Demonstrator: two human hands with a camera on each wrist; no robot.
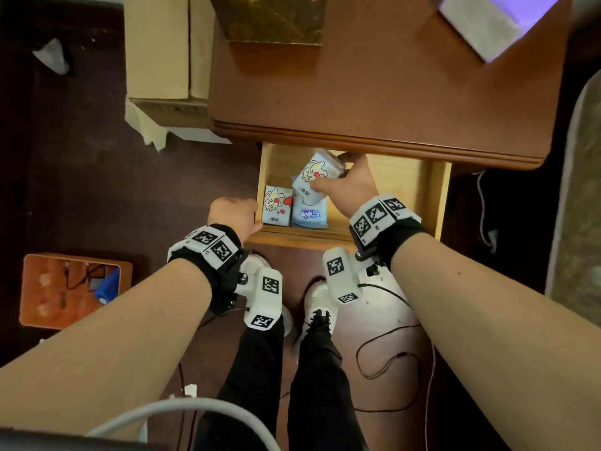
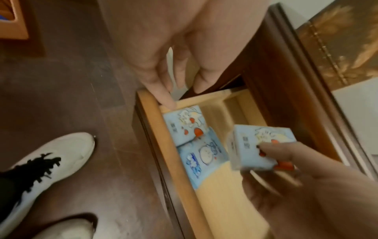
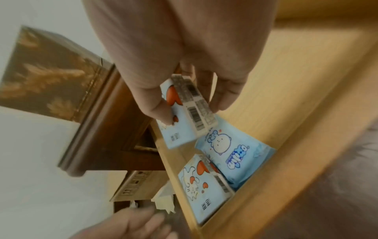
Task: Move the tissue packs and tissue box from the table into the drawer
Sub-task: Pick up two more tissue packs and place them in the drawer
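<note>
The light wooden drawer (image 1: pixel 299 237) stands pulled out under the brown table (image 1: pixel 374 92). My right hand (image 1: pixel 344 180) pinches a pale blue tissue pack with a cat print (image 1: pixel 313 177), tilted, just above the drawer's left part; in the right wrist view the thumb and fingers clamp this held pack (image 3: pixel 184 129). Two packs lie in the drawer's front left corner: a cat-print pack (image 1: pixel 276 208) and a blue pack (image 1: pixel 307 218). My left hand (image 1: pixel 237 213) hangs loose at that corner, holding nothing. The brown and gold tissue box (image 1: pixel 273 21) stands on the table's far edge.
A grey and purple object (image 1: pixel 484 24) sits at the table's back right. Cardboard boxes (image 1: pixel 166 53) stand on the floor to the left, an orange bin (image 1: pixel 71 288) further left. Cables (image 1: pixel 390 353) trail by my white shoes. The drawer's right half holds nothing.
</note>
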